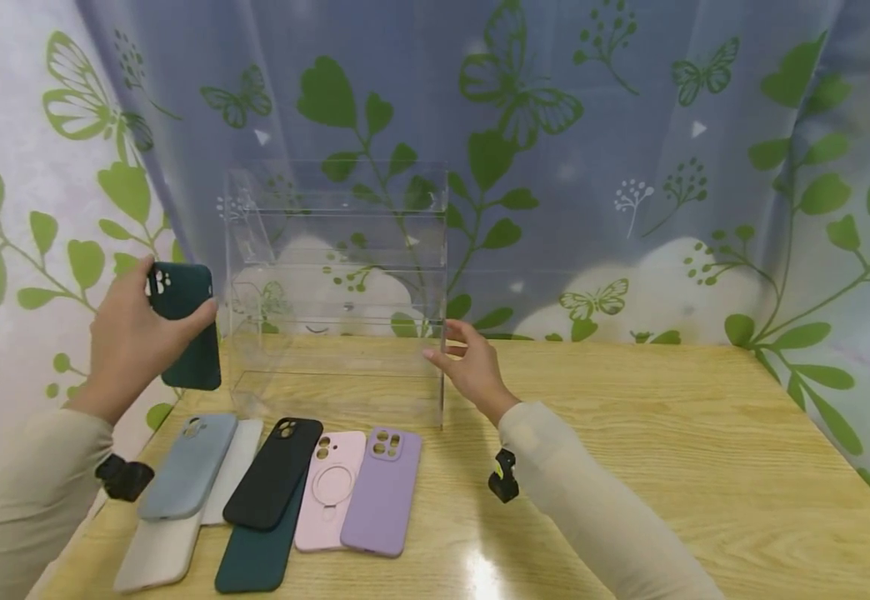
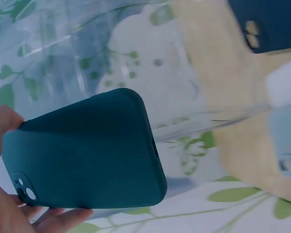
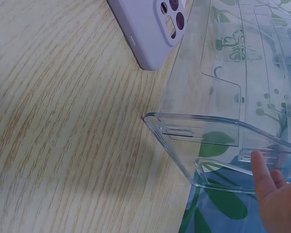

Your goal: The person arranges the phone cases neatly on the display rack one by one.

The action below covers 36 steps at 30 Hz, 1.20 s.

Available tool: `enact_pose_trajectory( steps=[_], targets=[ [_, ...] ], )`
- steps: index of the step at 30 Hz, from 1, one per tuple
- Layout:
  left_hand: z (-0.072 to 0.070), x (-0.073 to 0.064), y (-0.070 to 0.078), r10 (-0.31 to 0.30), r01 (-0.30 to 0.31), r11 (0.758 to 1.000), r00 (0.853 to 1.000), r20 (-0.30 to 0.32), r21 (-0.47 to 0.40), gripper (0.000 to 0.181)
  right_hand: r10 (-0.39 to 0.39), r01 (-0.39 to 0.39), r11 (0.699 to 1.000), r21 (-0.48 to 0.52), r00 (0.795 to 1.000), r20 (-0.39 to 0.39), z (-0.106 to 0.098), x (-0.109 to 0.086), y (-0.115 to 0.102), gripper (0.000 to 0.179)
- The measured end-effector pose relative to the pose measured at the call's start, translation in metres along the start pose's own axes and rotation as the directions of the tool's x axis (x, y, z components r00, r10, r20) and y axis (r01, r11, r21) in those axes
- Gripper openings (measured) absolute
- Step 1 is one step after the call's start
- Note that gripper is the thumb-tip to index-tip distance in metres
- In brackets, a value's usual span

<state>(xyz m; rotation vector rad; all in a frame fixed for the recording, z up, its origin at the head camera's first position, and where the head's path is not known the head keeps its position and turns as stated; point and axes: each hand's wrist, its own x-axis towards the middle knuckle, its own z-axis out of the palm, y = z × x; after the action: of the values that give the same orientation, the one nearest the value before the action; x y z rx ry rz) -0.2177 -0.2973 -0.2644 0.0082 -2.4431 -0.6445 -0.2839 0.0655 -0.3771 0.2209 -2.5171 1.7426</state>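
In the head view my left hand (image 1: 135,321) holds a dark green phone case (image 1: 193,333) upright by its edges, near the left end of a clear acrylic display stand (image 1: 345,408). The left wrist view shows the case's broad back (image 2: 92,150), with camera cutouts close to the fingers. My right hand (image 1: 474,367) grips the stand's right side panel, thumb toward the front edge. Seen from the right wrist, the fingers (image 3: 263,179) lie against this clear panel (image 3: 218,131). The stand has several stepped tiers, and no case shows on them.
Several phone cases lie overlapping at the table's front left: light blue (image 1: 191,467), white (image 1: 157,554), black (image 1: 277,475), dark green (image 1: 255,558), pink (image 1: 326,492) and purple (image 1: 386,496). A patterned curtain (image 1: 630,167) hangs behind the wooden table (image 1: 667,450).
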Motion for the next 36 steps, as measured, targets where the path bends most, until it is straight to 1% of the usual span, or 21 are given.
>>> enact_pose_trajectory(
  steps=[4, 8, 12, 15, 17, 19, 21, 23, 27, 30, 32, 36],
  targets=[
    [-0.005, 0.023, 0.020, 0.021, -0.023, 0.998, 0.998, -0.055, -0.054, 0.083, -0.001, 0.001, 1.000, -0.004, 1.000, -0.009, -0.001, 0.001, 0.001, 0.062],
    [-0.008, 0.041, 0.041, 0.025, -0.031, 0.996, 0.997, -0.075, -0.081, 0.083, 0.003, -0.003, 1.000, -0.005, 1.000, -0.012, -0.001, 0.001, 0.002, 0.060],
    [-0.013, 0.058, 0.059, 0.034, -0.045, 0.994, 0.994, -0.102, -0.103, 0.082, -0.005, 0.005, 1.000, -0.003, 1.000, -0.014, -0.002, 0.001, 0.002, 0.060],
    [-0.018, 0.069, 0.070, 0.059, -0.073, 0.990, 0.991, -0.118, -0.117, 0.082, -0.011, 0.011, 1.000, -0.006, 1.000, -0.018, -0.002, 0.001, 0.002, 0.060],
    [-0.020, 0.075, 0.077, 0.083, -0.100, 0.987, 0.987, -0.140, -0.122, 0.080, -0.012, 0.012, 1.000, -0.006, 1.000, -0.021, -0.002, 0.001, 0.002, 0.059],
    [-0.022, 0.081, 0.085, 0.106, -0.129, 0.983, 0.980, -0.169, -0.127, 0.079, -0.011, 0.011, 1.000, -0.004, 1.000, -0.022, -0.002, 0.001, 0.002, 0.058],
    [-0.022, 0.087, 0.092, 0.112, -0.140, 0.981, 0.974, -0.195, -0.134, 0.078, -0.009, 0.009, 1.000, -0.002, 1.000, -0.022, -0.001, 0.000, 0.002, 0.057],
    [-0.023, 0.093, 0.099, 0.104, -0.136, 0.981, 0.970, -0.220, -0.137, 0.078, -0.009, 0.009, 1.000, -0.001, 1.000, -0.020, -0.001, 0.000, 0.002, 0.056],
    [-0.025, 0.103, 0.111, 0.070, -0.107, 0.981, 0.973, -0.222, -0.160, 0.081, -0.013, 0.013, 1.000, -0.001, 1.000, -0.019, -0.001, 0.000, 0.002, 0.057],
    [-0.026, 0.109, 0.119, 0.058, -0.102, 0.976, 0.974, -0.219, -0.194, 0.083, -0.009, 0.009, 1.000, 0.003, 1.000, -0.017, -0.001, 0.000, 0.002, 0.058],
    [-0.025, 0.112, 0.123, 0.058, -0.110, 0.970, 0.971, -0.232, -0.217, 0.083, -0.005, 0.006, 1.000, 0.002, 1.000, -0.018, -0.001, 0.000, 0.002, 0.058],
    [-0.020, 0.118, 0.128, 0.051, -0.121, 0.963, 0.958, -0.281, -0.240, 0.082, -0.002, 0.002, 1.000, -0.008, 1.000, -0.017, 0.001, 0.000, 0.002, 0.057]
  ],
)
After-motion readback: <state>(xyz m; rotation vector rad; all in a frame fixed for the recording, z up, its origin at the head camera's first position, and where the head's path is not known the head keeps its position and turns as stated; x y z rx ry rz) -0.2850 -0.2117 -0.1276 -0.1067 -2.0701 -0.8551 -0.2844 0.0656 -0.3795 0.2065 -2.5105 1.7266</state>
